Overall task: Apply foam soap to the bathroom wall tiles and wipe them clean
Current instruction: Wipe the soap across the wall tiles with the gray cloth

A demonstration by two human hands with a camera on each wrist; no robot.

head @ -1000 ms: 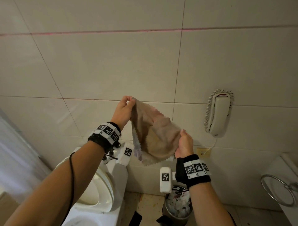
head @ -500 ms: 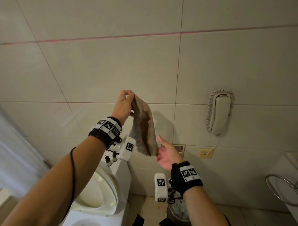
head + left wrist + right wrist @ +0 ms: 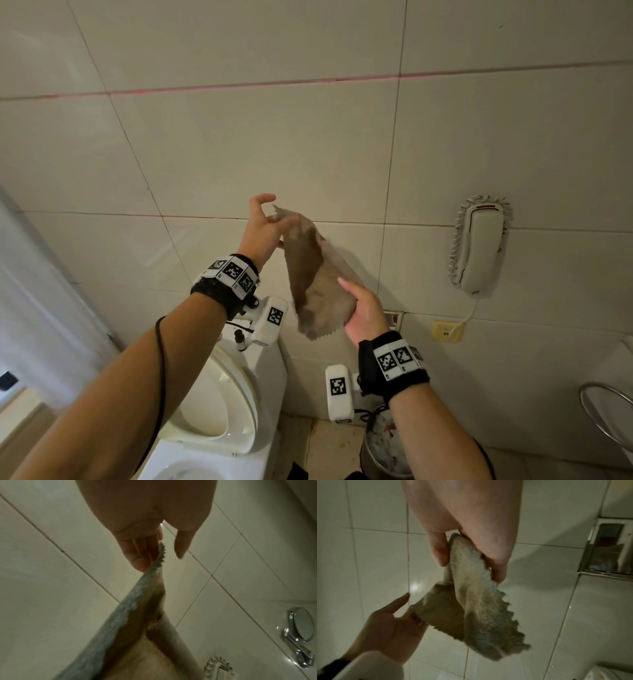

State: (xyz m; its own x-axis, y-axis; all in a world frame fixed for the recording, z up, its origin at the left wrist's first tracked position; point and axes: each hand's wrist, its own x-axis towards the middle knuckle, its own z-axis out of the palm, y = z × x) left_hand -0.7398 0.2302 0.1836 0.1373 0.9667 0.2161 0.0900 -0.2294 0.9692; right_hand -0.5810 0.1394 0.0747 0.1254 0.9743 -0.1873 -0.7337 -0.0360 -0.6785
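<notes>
A beige cloth [image 3: 315, 281] with a zigzag edge hangs in front of the pale wall tiles [image 3: 274, 137]. My right hand [image 3: 363, 308] grips its lower part; in the right wrist view the thumb and fingers of that hand [image 3: 469, 565] pinch a fold of the cloth [image 3: 479, 601]. My left hand [image 3: 265, 222] is at the top corner. In the left wrist view its fingers [image 3: 137, 555] are straight, the thumb stands apart, and the cloth [image 3: 137, 628] only lies against the fingertips. No foam shows on the tiles.
A toilet [image 3: 212, 411] with its seat raised stands below my left arm. A wall telephone [image 3: 479, 246] hangs to the right, above a socket [image 3: 445, 330]. A waste bin [image 3: 387, 442] sits on the floor, and a chrome ring [image 3: 609, 411] sticks out at far right.
The right hand, which had let go of the cloth half a second ago, now grips its lower part. The left hand's fist on the top corner has opened.
</notes>
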